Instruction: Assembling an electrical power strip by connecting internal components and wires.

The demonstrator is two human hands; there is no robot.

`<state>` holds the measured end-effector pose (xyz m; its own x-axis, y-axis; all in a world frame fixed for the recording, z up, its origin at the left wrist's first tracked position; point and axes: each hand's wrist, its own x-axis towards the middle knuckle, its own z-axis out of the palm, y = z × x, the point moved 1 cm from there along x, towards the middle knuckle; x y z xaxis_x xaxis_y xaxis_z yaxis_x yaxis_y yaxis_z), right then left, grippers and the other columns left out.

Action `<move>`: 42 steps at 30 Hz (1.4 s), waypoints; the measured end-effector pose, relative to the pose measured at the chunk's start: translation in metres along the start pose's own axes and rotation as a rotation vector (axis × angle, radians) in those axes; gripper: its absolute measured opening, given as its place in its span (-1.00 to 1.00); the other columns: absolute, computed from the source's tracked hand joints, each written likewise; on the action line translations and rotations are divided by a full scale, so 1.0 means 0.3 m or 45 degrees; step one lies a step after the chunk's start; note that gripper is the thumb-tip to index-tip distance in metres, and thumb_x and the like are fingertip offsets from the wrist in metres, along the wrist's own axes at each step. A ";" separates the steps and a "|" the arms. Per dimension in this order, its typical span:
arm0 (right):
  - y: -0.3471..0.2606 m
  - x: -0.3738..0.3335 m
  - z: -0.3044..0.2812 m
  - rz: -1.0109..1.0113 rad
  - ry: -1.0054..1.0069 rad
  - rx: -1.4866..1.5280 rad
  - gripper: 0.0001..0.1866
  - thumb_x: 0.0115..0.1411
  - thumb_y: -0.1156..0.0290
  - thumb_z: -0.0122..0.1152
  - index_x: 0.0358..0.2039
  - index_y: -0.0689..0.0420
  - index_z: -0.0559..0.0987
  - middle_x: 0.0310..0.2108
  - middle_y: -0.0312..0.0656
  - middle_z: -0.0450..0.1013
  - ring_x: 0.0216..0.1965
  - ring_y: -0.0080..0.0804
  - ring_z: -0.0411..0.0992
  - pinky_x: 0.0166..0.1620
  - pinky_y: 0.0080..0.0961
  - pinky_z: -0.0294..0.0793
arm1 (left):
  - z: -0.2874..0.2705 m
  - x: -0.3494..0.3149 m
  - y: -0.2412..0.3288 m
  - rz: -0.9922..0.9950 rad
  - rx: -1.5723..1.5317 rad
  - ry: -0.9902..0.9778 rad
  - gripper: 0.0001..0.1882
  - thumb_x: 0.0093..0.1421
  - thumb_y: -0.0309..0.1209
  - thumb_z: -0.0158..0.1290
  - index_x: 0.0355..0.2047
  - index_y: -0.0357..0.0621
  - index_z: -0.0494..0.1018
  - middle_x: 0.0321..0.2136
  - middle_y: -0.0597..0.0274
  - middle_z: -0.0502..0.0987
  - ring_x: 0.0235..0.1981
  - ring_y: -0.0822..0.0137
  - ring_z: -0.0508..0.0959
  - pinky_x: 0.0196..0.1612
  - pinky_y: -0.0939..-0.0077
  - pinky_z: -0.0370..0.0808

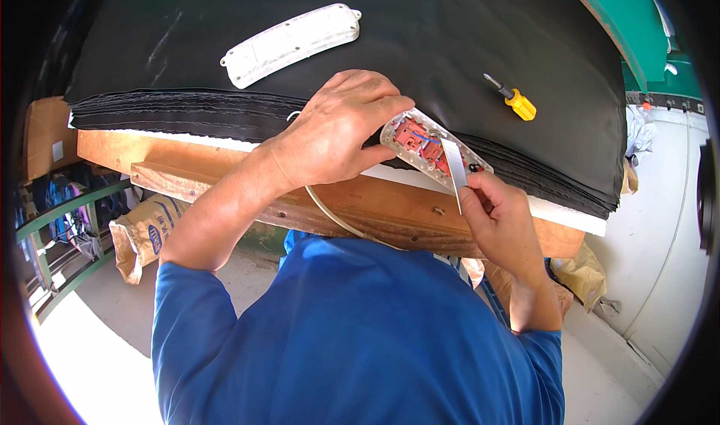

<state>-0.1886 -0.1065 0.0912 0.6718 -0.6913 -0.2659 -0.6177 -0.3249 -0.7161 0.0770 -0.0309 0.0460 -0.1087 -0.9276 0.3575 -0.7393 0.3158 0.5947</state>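
Observation:
My left hand (346,129) grips the far-left end of an opened power strip housing (409,155), thumb on the near side and fingers over the top. Red plastic inner parts (431,149) and a bit of blue wire show inside it. Between the thumb and fingers of my right hand (496,219) is a flat, pale strip (454,166), its far end lying over the housing's open side. Whether it is metal or plastic I cannot tell. A white cable (330,213) hangs below my left wrist. The housing's white cover (292,44) lies apart on the black sheets, its underside hidden.
A yellow-handled screwdriver (517,104) lies on the stacked black sheets (427,43) to the right. The wooden table edge (360,208) runs close to my body. Paper sacks (146,230) stand at the left and a cardboard box (49,136) beyond them.

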 end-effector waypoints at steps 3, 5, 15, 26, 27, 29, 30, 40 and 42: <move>-0.034 -0.002 0.002 -0.165 0.144 -0.257 -0.95 0.22 0.54 0.27 -0.34 0.23 0.57 -0.56 0.00 0.50 -0.57 -0.07 0.50 -0.47 -0.29 0.45 | -0.002 0.001 -0.003 -0.007 -0.001 -0.023 -0.35 -0.09 -0.45 0.45 0.08 -0.20 0.54 -0.03 0.04 0.56 0.13 -0.01 0.51 0.24 0.10 0.40; -0.050 0.001 0.011 -0.227 0.167 -0.330 -0.94 0.18 0.55 0.27 -0.40 0.21 0.54 -0.59 -0.02 0.49 -0.57 0.00 0.50 -0.48 -0.22 0.46 | -0.001 0.002 -0.002 -0.002 -0.002 -0.022 -0.35 -0.09 -0.45 0.45 0.07 -0.20 0.54 -0.03 0.04 0.56 0.13 -0.01 0.51 0.24 0.10 0.40; -0.036 0.000 0.021 -0.249 0.138 -0.325 -0.92 0.17 0.56 0.27 -0.42 0.21 0.53 -0.60 0.00 0.47 -0.61 -0.01 0.48 -0.51 -0.22 0.45 | 0.000 0.007 -0.002 0.031 0.018 -0.020 -0.34 -0.10 -0.43 0.45 0.07 -0.21 0.53 -0.05 0.04 0.55 0.11 -0.02 0.51 0.23 0.10 0.40; 0.093 -0.047 -0.131 -0.030 0.312 0.631 -0.94 0.40 0.50 0.24 -0.18 0.20 0.61 -0.46 -0.41 0.53 -0.49 -0.80 0.38 -0.43 -0.77 0.34 | 0.014 0.034 0.013 0.165 -0.053 -0.031 -0.39 -0.15 -0.45 0.45 -0.05 -0.26 0.49 -0.13 0.05 0.53 0.06 -0.01 0.50 0.15 0.10 0.44; 0.103 -0.049 -0.145 -0.057 0.350 0.654 -0.93 0.41 0.49 0.23 -0.17 0.20 0.62 -0.46 -0.41 0.53 -0.50 -0.80 0.38 -0.44 -0.78 0.34 | 0.002 0.029 0.028 0.169 -0.052 -0.035 -0.39 -0.15 -0.45 0.45 -0.05 -0.26 0.49 -0.13 0.05 0.53 0.06 -0.01 0.50 0.15 0.10 0.44; 0.139 -0.073 -0.161 -0.052 0.401 0.651 -0.92 0.41 0.47 0.23 -0.18 0.20 0.62 -0.48 -0.39 0.54 -0.51 -0.78 0.39 -0.45 -0.77 0.36 | -0.041 0.019 0.098 0.016 -0.290 -0.051 -0.46 -0.15 -0.45 0.42 -0.13 -0.25 0.48 -0.17 0.04 0.53 0.00 -0.07 0.53 0.04 0.09 0.53; 0.154 -0.083 -0.164 -0.034 0.435 0.666 -0.92 0.41 0.47 0.23 -0.18 0.20 0.63 -0.49 -0.39 0.53 -0.52 -0.78 0.39 -0.45 -0.77 0.36 | -0.057 0.006 0.114 -0.009 -0.265 -0.078 -0.48 -0.14 -0.40 0.45 -0.19 -0.26 0.47 -0.24 0.03 0.56 -0.15 0.01 0.61 -0.13 0.19 0.60; 0.213 -0.080 -0.102 0.025 0.378 0.778 -0.90 0.41 0.43 0.26 -0.18 0.19 0.62 -0.47 -0.43 0.52 -0.53 -0.79 0.37 -0.45 -0.77 0.38 | -0.015 -0.130 0.085 -1.369 -0.874 -0.808 -0.39 0.28 0.10 0.21 -0.50 -0.32 0.52 -0.63 0.14 0.56 -0.59 0.40 0.58 -0.55 0.51 0.49; 0.218 -0.083 -0.097 0.031 0.333 0.783 -0.89 0.41 0.41 0.27 -0.19 0.18 0.62 -0.46 -0.43 0.52 -0.51 -0.80 0.38 -0.44 -0.78 0.39 | -0.023 -0.121 0.093 -1.421 -0.894 -0.871 -0.36 0.42 0.08 0.06 -0.51 -0.33 0.53 -0.66 0.14 0.56 -0.60 0.41 0.60 -0.58 0.52 0.52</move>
<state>-0.2578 -0.1291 0.0697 0.4913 -0.8528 -0.1771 -0.2343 0.0664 -0.9699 0.0650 0.0130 0.0545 -0.1458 -0.5987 -0.7876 -0.2066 -0.7601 0.6161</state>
